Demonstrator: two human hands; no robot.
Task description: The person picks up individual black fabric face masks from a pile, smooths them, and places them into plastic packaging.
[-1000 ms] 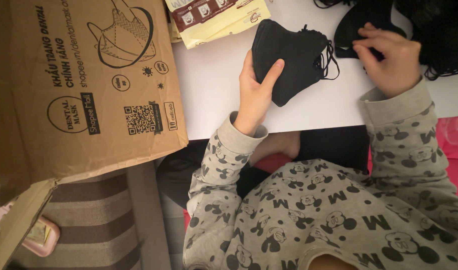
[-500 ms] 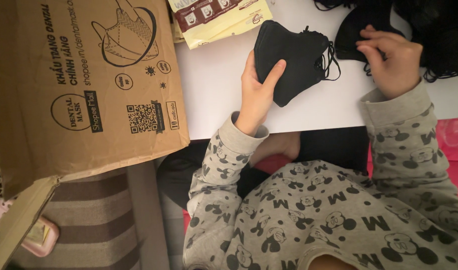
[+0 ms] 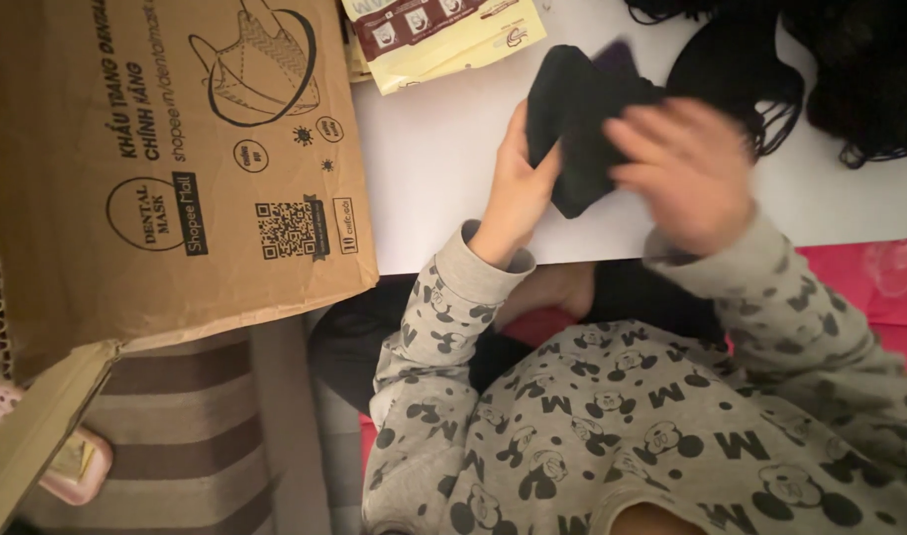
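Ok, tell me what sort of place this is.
Probably a home packing spot, not a factory: a white table with a big printed cardboard box, loose black face masks being handled, and the person in a soft patterned sweatshirt.

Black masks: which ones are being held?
The folded stack of black masks between both hands; the other pile lies loose on the white table.

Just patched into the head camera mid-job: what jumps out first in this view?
The two hands at top centre: the left hand grips a stack of black face masks on the white table, and the right hand, blurred, lies over the stack. A big brown cardboard box fills the left side, and a loose pile of black masks lies at the top right corner.
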